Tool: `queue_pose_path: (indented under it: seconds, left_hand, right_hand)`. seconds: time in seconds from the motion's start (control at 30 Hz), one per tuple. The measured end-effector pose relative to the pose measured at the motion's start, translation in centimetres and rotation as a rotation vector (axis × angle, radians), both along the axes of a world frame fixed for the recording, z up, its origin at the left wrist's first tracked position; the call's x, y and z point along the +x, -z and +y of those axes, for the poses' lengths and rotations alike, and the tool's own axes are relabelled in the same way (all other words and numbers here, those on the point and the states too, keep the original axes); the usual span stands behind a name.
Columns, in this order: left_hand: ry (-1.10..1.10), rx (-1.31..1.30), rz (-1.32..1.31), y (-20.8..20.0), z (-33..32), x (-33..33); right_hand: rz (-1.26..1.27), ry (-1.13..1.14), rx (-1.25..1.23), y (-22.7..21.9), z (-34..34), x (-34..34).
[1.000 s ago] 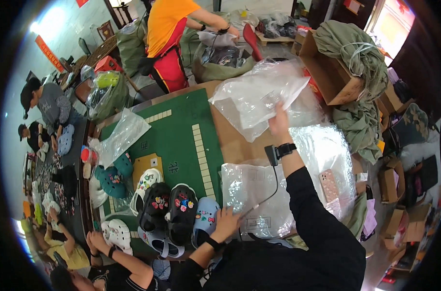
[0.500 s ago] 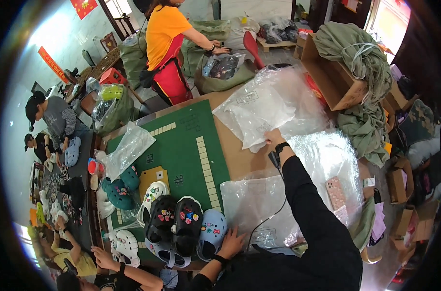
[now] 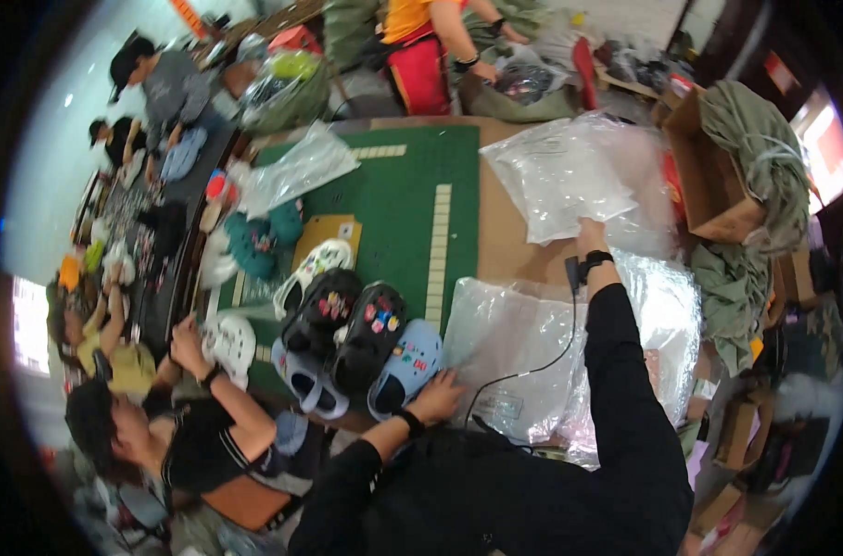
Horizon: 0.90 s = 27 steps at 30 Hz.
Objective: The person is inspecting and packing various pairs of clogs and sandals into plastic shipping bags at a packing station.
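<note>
My right hand (image 3: 590, 233) is pinched on the near edge of a clear plastic bag (image 3: 556, 176), one of a pile at the table's far right. My left hand (image 3: 437, 398) lies low by the table's near edge, fingers apart, beside a light-blue clog (image 3: 410, 363) and the corner of another flat plastic bag (image 3: 509, 347). Two black clogs with colourful charms, a nearer black clog (image 3: 370, 334) among them, stand left of the blue one. Behind them is a white clog (image 3: 321, 271). Teal clogs (image 3: 259, 243) lie further left.
A green mat (image 3: 393, 213) covers the table's left part. A silvery plastic sheet (image 3: 658, 306) lies under my right arm. A cable runs from my right wrist. An open cardboard box (image 3: 713, 176) stands far right. A seated person (image 3: 199, 426) is at my left; another in orange (image 3: 421, 56) handles a sack.
My view has swung left and down, so the table appears higher and further right. My right hand stays at the bag's edge, and my left stays beside the blue clog.
</note>
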<state>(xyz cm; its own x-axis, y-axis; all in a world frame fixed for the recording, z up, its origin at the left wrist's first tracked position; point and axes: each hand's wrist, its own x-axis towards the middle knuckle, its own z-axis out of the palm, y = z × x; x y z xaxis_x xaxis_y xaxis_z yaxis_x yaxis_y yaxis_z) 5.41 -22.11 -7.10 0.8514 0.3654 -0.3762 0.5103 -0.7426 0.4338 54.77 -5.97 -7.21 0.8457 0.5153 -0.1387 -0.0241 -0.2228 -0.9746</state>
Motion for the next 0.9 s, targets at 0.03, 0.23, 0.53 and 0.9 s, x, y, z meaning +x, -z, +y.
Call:
queue_pose_path:
  seconds: [0.03, 0.23, 0.53, 0.9]
  left_hand:
    - [-0.075, -0.162, -0.019, -1.4, 1.5, 1.2]
    - [-0.404, -0.381, -0.404, -9.6, 4.9, 1.3]
    - [-0.851, 0.504, -0.748, -18.4, 4.3, -4.9]
    - [-1.273, -0.21, -0.578, -8.5, 8.7, -16.3]
  right_hand:
    - [0.077, 0.094, 0.048, -0.3, -0.3, 1.5]
    - [-0.075, -0.108, -0.149, -4.4, -3.1, -4.8]
    - [0.343, -0.968, -0.251, -9.6, -16.7, -22.4]
    - [0.214, -1.128, -0.264, -11.1, -20.9, -31.6]
